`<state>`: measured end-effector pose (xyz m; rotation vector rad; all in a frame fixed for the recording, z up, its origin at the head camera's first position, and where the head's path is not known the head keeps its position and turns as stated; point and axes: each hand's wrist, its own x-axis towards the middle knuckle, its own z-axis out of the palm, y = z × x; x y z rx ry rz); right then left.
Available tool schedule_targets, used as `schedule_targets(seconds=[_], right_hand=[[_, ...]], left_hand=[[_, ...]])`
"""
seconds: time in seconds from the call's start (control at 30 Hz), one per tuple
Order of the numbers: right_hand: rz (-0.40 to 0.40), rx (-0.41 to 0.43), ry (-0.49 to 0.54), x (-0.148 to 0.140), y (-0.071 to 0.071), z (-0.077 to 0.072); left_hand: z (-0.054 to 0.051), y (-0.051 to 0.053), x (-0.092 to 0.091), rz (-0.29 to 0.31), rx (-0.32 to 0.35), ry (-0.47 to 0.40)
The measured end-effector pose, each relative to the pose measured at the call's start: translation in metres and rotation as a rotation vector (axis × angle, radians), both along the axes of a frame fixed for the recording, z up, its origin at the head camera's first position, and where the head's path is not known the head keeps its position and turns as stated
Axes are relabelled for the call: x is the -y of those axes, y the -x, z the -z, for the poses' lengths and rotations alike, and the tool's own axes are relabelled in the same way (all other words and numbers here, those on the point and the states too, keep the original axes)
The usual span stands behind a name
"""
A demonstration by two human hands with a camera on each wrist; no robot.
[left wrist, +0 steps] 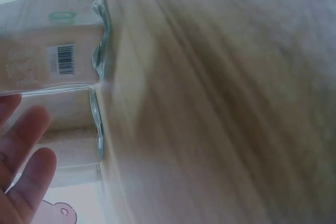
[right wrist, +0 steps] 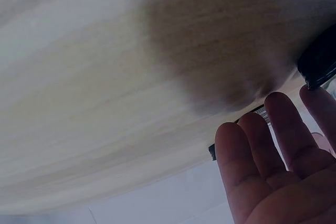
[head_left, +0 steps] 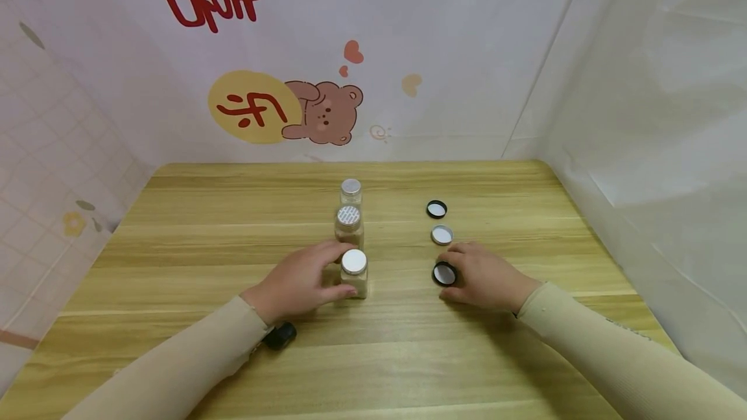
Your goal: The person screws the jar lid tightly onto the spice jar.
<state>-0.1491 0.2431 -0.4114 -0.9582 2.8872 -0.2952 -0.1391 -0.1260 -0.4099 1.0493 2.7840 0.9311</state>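
Three glass jars with pale tops stand in a column on the table. My left hand [head_left: 300,280] has its thumb and index finger around the nearest jar [head_left: 355,280]; in the left wrist view this jar [left wrist: 37,51] stands upright on the wood, the other fingers [left wrist: 39,169] spread beside the jars. My right hand [head_left: 487,277] pinches the nearest black lid [head_left: 445,273], white inside facing up, between thumb and index finger. In the right wrist view that lid [right wrist: 319,59] touches a fingertip, the other fingers [right wrist: 286,124] extended.
Behind the nearest jar are a middle jar [head_left: 349,229] with a patterned top and a far jar [head_left: 351,193]. A silver lid [head_left: 441,234] and another black lid [head_left: 436,209] lie beyond my right hand. A dark object [head_left: 280,336] is beside my left wrist.
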Motion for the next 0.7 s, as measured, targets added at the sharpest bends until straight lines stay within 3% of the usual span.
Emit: schedule_targets(seconds=[0.7], right_hand=[[0.011, -0.001, -0.014, 0.0036, 0.0029, 0.0007]], left_hand=[[0.0081, 0.0013, -0.0013, -0.013, 0.035, -0.06]])
